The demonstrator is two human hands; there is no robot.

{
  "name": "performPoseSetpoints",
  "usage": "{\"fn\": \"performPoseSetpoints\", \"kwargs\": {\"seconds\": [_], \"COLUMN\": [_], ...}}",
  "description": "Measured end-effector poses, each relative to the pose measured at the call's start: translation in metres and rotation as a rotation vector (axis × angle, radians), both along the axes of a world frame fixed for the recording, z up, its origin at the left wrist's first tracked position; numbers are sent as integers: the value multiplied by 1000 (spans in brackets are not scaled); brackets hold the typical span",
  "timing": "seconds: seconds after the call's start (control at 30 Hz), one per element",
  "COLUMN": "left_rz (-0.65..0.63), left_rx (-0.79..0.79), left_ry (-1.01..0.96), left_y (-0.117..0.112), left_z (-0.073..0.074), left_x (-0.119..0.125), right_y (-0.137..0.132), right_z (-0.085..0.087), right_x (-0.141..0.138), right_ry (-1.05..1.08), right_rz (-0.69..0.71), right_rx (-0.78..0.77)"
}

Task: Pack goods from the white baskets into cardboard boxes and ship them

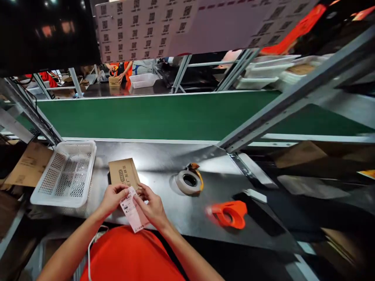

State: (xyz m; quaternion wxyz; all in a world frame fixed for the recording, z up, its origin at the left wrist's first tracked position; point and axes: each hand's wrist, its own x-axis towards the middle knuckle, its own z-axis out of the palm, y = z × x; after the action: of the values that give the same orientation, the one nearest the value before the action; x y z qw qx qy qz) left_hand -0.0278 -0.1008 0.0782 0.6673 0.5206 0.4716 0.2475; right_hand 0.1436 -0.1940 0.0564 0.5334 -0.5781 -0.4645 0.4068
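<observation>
Between my two hands is a white printed shipping label (134,214), held by its upper end and hanging towards my body. My left hand (113,198) pinches its upper left corner between thumb and finger. At the label's upper right edge my right hand (152,207) has its thumb and fingers closed. Just beyond the hands, a small brown cardboard box (124,171) with dark print lies on the metal table, its near edge partly hidden by the fingers and label.
A white plastic basket (66,175) stands at the left. To the right lie a tape dispenser with a roll (189,182), an orange tape cutter (231,214) and a dark flat object (260,216). A green conveyor belt (146,117) runs behind; a co-worker (120,70) handles a box beyond.
</observation>
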Motion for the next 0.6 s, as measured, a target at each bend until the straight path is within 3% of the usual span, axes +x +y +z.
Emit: {"fn": "performPoseSetpoints", "kwargs": {"seconds": [0.3, 0.6], "left_rz": [-12, 29], "left_rx": [75, 159], "left_ry": [18, 147], "left_y": [-4, 0], "left_z": [-4, -16], "left_x": [-19, -10], "right_y": [30, 53], "right_z": [8, -21], "right_x": [-3, 20], "right_ry": [-391, -484], "right_rz": [174, 314], "right_rx": [266, 335]}}
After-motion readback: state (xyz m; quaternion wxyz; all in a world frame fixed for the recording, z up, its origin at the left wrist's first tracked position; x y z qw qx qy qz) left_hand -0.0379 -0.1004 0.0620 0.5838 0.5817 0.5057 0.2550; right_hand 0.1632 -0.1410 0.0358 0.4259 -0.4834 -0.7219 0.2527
